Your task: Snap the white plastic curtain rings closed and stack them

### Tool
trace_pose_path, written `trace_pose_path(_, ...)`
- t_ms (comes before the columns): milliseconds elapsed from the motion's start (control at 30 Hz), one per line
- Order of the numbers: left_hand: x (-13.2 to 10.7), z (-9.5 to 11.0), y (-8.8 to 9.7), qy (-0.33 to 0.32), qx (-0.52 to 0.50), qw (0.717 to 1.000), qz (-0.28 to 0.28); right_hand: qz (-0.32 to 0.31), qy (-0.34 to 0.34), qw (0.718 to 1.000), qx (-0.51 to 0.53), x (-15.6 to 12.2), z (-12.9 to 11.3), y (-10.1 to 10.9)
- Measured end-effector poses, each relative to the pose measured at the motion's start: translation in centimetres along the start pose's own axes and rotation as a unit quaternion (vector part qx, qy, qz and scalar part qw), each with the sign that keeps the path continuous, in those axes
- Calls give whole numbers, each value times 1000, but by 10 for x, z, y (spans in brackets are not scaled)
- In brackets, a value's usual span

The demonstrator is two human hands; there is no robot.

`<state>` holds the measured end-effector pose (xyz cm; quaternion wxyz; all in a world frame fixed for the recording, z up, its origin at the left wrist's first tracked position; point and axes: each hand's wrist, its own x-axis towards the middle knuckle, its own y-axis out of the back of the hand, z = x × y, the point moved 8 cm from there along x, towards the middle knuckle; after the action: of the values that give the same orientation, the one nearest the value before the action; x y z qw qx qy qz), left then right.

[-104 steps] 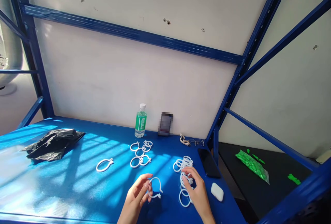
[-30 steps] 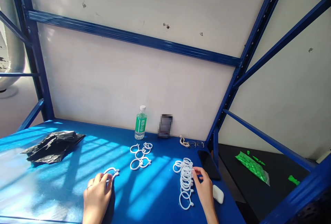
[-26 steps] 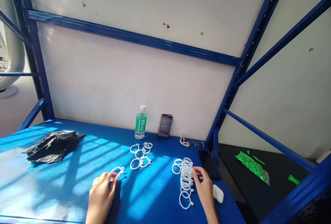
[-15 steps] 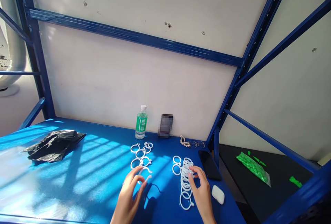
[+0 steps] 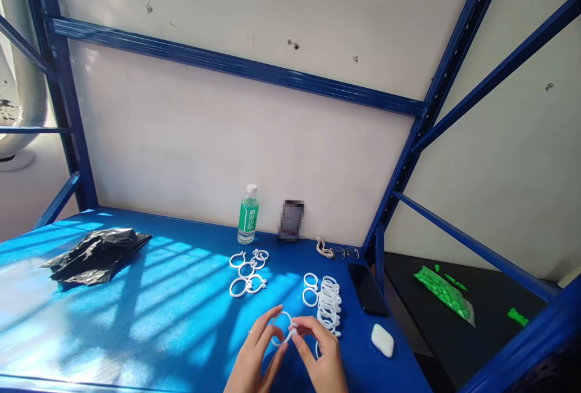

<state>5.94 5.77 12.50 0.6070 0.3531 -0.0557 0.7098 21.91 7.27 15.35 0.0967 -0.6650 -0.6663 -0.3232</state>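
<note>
A white plastic ring (image 5: pixel 287 314) with a small clasp is held above the blue table between my two hands. My left hand (image 5: pixel 258 347) pinches the ring's left side with thumb and fingers. At its right side, thumb and fingertips of my right hand (image 5: pixel 320 347) grip the ring by the clasp. Just right of my hands lies a stack of similar white rings (image 5: pixel 328 305), partly hidden by my right hand. Beyond my hands on the left, several loose white rings (image 5: pixel 249 284) lie in a small cluster.
At the back stand a green-labelled bottle (image 5: pixel 248 218) and a blurred dark object (image 5: pixel 291 221). Glasses (image 5: pixel 345 253), a black phone (image 5: pixel 367 290) and a white rounded case (image 5: pixel 382 340) lie right. Black plastic (image 5: pixel 97 255) lies left. Blue posts (image 5: pixel 403 157) frame the table (image 5: pixel 181 308).
My left hand has moved right and my right hand left, meeting at one ring. The right hand has left the stack, and the nearest ring of the left cluster is gone from there.
</note>
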Motion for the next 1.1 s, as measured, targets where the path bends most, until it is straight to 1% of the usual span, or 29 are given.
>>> trace_pose_path(100,1,-7,2,6,-30,999,-9,8,-10,1000,9,-2,4,0)
trace_pose_path(233,2,-18,2,-14,-48,998,-29,11,-10,999,31,-3,4,-3)
trace_pose_path(333,1,-20,0,-20,-45,999,-20,20,-6,999,39,-4,2,-4)
trace_pose_path(467,0,-18,0,-1,-43,999,16,20,-1,999,41,-3,-2,-5)
trace_pose_path(667,0,-13,0,-12,-54,998,27,28,-7,999,40,-2,-4,-4)
trace_pose_path(767,1,-12,0,-18,-50,998,29,30,-23,998,51,-4,2,-6)
trace_pose_path(867,2,-10,0,-21,-50,998,29,40,-46,996,59,-7,13,-7)
trace_pose_path(967,4,-7,-2,-26,-51,998,26,51,-56,995,59,-10,22,-6)
trace_pose_path(1100,5,-5,-6,-40,-50,998,25,75,-54,994,54,-10,23,0)
